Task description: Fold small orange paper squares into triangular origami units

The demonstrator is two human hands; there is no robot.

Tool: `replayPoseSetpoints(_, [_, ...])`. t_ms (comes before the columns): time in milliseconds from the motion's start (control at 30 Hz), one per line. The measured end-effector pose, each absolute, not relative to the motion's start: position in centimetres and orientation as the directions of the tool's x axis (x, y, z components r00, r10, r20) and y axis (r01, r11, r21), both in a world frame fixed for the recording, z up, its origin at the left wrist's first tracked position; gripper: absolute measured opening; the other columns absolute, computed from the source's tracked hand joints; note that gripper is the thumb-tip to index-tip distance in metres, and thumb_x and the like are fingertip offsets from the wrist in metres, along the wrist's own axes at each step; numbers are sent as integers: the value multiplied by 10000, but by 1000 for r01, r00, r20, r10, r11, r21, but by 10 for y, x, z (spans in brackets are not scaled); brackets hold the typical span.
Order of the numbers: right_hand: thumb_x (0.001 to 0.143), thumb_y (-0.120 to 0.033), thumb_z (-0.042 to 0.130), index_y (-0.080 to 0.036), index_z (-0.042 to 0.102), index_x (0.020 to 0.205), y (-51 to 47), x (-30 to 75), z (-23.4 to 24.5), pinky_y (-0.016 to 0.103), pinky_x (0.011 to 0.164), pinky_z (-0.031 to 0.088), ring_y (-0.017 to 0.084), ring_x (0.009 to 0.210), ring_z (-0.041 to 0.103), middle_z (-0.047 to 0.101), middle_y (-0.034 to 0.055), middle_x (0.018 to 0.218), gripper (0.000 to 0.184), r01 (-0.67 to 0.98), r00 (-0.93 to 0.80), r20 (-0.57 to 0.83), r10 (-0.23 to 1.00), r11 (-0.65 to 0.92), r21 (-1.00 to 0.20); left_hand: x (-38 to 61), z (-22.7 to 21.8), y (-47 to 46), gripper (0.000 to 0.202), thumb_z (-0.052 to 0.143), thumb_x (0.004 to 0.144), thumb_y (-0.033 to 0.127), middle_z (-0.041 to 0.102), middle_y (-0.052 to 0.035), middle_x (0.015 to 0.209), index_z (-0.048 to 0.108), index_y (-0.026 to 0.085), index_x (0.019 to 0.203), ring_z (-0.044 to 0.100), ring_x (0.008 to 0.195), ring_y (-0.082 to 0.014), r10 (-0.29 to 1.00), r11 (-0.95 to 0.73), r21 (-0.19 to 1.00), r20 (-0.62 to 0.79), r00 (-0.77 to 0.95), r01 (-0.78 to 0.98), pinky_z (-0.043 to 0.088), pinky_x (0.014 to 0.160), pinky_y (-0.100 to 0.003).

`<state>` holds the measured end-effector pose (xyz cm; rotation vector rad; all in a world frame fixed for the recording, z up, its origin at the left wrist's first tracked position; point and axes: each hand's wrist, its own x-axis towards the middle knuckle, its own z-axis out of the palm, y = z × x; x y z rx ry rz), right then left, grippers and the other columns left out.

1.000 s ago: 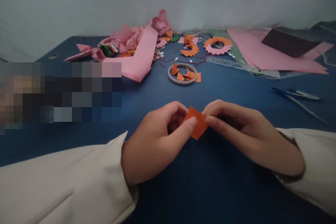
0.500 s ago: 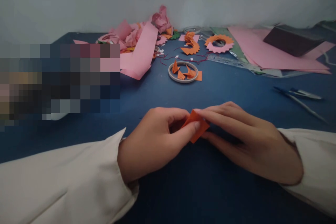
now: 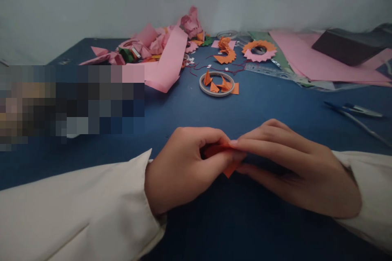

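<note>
Between my two hands, low over the blue table (image 3: 171,110), is a small piece of orange paper (image 3: 230,170), partly folded. My left hand (image 3: 190,163) is closed on it, the thumb pressed along its near side. From the other side my right hand (image 3: 294,163) pinches its edge with the fingertips. Much of the paper is hidden behind my left thumb and fingers. Beyond my hands, small folded orange pieces (image 3: 214,87) lie inside a ring-shaped tape roll (image 3: 202,89), and a flat orange square (image 3: 235,88) touches its right side.
Crumpled and cut pink paper (image 3: 168,61) is heaped at the back left. Orange-and-pink paper rings (image 3: 259,45) lie at the back. A clear ruler (image 3: 272,72), pink sheets (image 3: 324,63), a dark box (image 3: 346,47) and pens (image 3: 361,110) are on the right. Blurred blocks cover the left.
The orange paper has tilted and now shows a corner below my left thumb, with its upper part folded over. My hands stay together on it. The view has shifted slightly.
</note>
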<state>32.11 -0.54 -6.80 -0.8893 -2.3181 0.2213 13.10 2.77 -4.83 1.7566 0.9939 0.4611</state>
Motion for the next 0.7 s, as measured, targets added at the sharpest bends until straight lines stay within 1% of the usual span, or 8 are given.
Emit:
replayPoseSetpoints(100, [851,-170,583,-188,522,1121,-6,322,-67,307,715,461,130,819,605,653,31,940,277,550,-566,509,649,757,-353,130,-48,27,191,587,803,249,622,42,571,635,160,640,532,534,-72,789,-125,905,-158,594,407,389,506,-160])
replayPoseSetpoints(233, [832,-141,601,-189,530,1093,-6,322,-66,324,715,454,141,783,609,658,36,922,275,532,-572,513,640,766,-361,129,-47,27,243,585,812,319,592,39,547,633,164,631,482,509,-66,784,-161,877,-164,598,452,352,475,-165])
replayPoseSetpoints(333, [836,-137,596,-185,537,1078,-5,322,-66,321,714,454,136,772,611,663,35,914,253,536,-568,522,636,767,-352,128,-47,27,241,571,823,325,565,42,534,645,169,655,445,492,-59,781,-197,870,-139,609,452,333,460,-163])
replayPoseSetpoints(433, [852,-163,586,-141,556,1030,-3,323,-66,312,707,448,120,754,611,675,45,899,182,535,-590,553,588,798,-277,128,-46,27,220,553,836,295,564,45,538,656,170,687,446,491,-54,766,-226,866,-125,630,446,339,464,-154])
replayPoseSetpoints(533, [863,-188,578,-107,578,965,0,325,-64,306,677,444,113,717,614,690,56,862,131,526,-641,565,520,833,-170,128,-44,26,232,557,833,257,549,54,510,643,158,641,424,462,-40,761,-236,869,-113,639,436,327,450,-140])
replayPoseSetpoints(600, [860,-199,584,-105,588,945,1,326,-63,306,663,445,115,696,621,699,56,841,127,523,-667,568,482,846,-104,128,-43,26,237,566,827,249,541,59,494,639,155,623,414,448,-34,756,-235,875,-110,646,424,320,441,-135])
replayPoseSetpoints(700, [841,-206,612,-100,591,962,1,327,-62,312,650,448,129,703,630,706,67,846,163,520,-691,568,446,853,-37,128,-44,26,224,559,827,250,591,47,541,649,157,644,466,490,-50,749,-215,881,-127,651,420,350,470,-143])
